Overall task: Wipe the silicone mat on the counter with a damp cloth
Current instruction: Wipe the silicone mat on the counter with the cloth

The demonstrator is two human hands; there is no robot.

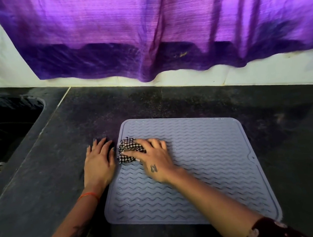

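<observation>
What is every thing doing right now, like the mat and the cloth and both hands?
Silicone mat: flat on the counter, cloth on its left part.
Checked cloth: bunched up, pressed on the mat.
Right hand: fingers curled on the cloth.
Left hand: flat on the counter beside the mat's left edge.
Purple curtain: hanging above the counter.
Sink: at the left.

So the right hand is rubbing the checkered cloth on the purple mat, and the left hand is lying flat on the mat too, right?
Not quite. The head view shows the left hand lying flat on the dark counter just beside the mat, not on it. The right hand does press the checkered cloth on the mat.
</observation>
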